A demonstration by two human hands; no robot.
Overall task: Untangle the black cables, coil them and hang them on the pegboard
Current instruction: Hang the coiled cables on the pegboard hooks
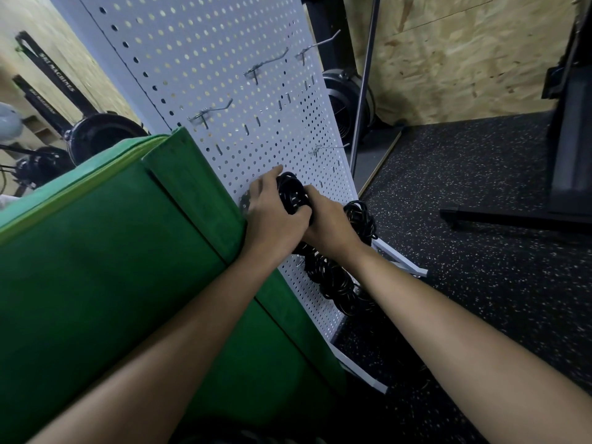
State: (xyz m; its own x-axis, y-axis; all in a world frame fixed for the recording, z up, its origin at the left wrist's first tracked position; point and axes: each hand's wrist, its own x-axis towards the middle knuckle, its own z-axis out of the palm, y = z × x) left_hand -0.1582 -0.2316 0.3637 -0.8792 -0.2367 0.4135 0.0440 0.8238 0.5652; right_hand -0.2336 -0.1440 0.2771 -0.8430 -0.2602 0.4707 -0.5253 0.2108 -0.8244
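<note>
Left hand (272,213), right hand (326,219) grip cable coil (290,192) against pegboard (205,59).

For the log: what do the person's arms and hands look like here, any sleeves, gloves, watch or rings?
Both are bare. The left hand and right hand wear no gloves, and no ring shows on the fingers in view. The left forearm and right forearm are uncovered to the frame edge: no sleeve, watch, band or marking visible.

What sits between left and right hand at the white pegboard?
A coil of black cable, gripped by left hand and right hand, in front of the white perforated pegboard. Head view.
</note>
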